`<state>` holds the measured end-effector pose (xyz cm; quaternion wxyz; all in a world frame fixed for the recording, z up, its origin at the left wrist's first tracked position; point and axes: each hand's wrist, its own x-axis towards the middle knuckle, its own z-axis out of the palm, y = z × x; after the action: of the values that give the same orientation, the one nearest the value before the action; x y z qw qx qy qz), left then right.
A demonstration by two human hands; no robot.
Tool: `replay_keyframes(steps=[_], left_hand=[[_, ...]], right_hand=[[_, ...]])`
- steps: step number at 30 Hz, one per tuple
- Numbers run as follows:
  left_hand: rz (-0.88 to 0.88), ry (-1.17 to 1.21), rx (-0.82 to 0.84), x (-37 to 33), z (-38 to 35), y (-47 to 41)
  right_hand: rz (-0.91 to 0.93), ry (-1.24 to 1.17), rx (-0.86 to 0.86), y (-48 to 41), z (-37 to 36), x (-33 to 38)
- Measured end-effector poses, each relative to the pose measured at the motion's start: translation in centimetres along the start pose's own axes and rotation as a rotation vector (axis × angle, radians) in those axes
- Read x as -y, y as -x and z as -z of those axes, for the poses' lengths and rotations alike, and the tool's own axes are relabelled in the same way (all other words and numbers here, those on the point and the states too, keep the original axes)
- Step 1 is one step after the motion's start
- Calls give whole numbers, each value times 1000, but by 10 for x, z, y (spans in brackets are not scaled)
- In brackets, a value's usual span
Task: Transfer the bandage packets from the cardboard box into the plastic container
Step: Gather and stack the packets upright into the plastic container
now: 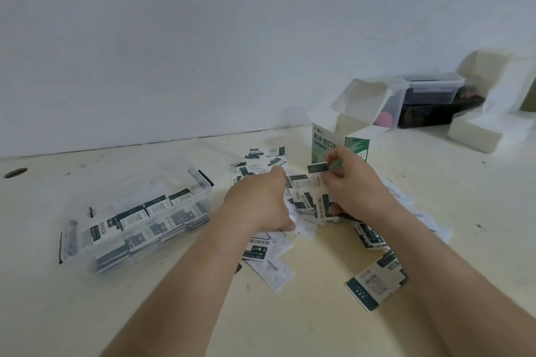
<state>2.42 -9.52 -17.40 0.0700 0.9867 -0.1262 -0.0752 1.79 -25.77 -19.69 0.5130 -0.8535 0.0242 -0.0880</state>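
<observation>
On the cream table top (174, 313), between the clear rectangular plastic container (74, 236) at your left and the upright green-and-white cardboard box (327, 139) with its top flaps open, lies a loose heap of white and dark-green paper bandage packets (269, 243); both your hands are down in it. Your right hand (356, 185) is grasping a sheaf of packets (322, 206), thumb below and fingers above, the fingertips pinching one dark-ended packet at the top, just in front of the box; your left hand (258, 203) lies knuckles-up on the heap beside it, thumb touching the paper, but its fingers are hidden behind the hand, so I cannot tell whether they clasp anything or merely press.

The container already holds several rows of packets, some on edge and some stacked, and looks well filled; many others are scattered on the table, and one lone packet (377, 281) lies near your right forearm; whether any remain inside the box cannot be seen.

By my reading you are at the gathering step: squaring up a handful before carrying it over. The next move calls for a firm hold on the whole sheaf, since the slips look thin and slick and will likely fan out; bring it leftward over the container's rim, then set it into whatever gap remains beside the rows, edges aligned, rather than dropping it loose.
</observation>
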Motion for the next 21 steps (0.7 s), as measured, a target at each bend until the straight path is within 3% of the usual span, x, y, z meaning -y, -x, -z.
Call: replay_keyframes(steps=[7, 12, 17, 21], left_hand=[[15, 114, -180, 6, -9, -2], [31, 59, -133, -11, -10, -10], [55, 296, 37, -16, -2, -13], [2, 549, 26, -10, -3, -10]], right_hand=[[-86, -9, 62, -1, -4, -2], [-16, 85, -73, -2, -4, -2], [-38, 166, -41, -2, 2, -2], [-45, 126, -40, -4, 5, -3]])
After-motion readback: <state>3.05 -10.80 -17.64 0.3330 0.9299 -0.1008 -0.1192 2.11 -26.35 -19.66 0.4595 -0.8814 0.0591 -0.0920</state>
